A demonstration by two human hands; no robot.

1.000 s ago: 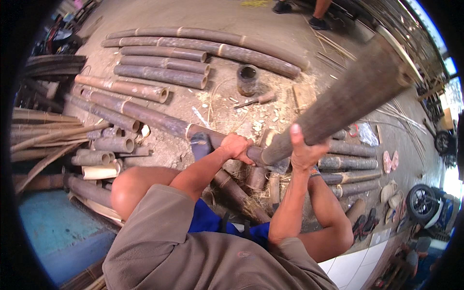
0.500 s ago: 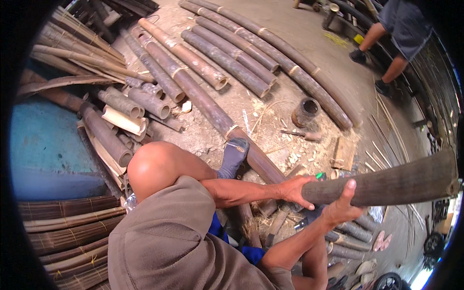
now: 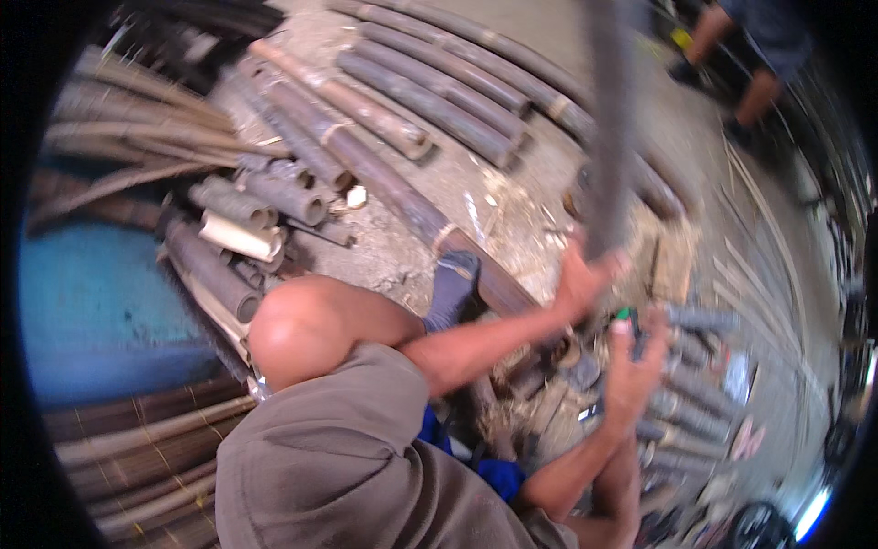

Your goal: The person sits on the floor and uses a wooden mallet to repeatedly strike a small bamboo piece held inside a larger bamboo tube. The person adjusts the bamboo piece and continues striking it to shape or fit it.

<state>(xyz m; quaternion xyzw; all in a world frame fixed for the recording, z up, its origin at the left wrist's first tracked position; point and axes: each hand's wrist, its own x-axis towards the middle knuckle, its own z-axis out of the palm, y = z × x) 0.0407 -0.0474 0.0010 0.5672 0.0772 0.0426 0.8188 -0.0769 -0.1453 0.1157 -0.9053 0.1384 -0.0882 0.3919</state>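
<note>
A dark bamboo tube (image 3: 611, 119), smeared by motion, rises away from me in the head view. My left hand (image 3: 585, 279) grips its near end, and the tube's top runs out of the picture. Below and to the right of it, my right hand (image 3: 636, 371) is off the tube, fingers spread and nothing in them. A small green thing (image 3: 626, 314) shows just behind its fingertips; its kind is too blurred to tell. My foot in a grey-blue sock (image 3: 455, 274) rests against a long bamboo pole (image 3: 393, 197) on the ground.
More bamboo poles (image 3: 430, 105) lie across the ground ahead. Cut tubes (image 3: 233, 201) and split strips (image 3: 137, 123) pile up at left, beside a blue surface (image 3: 110, 302). Several cut tubes (image 3: 695, 403) lie at right. Another person's legs (image 3: 745, 69) show at the far right.
The bamboo tube has swung from pointing right to pointing up and away. My right hand has let go of it, while the left has moved slightly forward with it.
</note>
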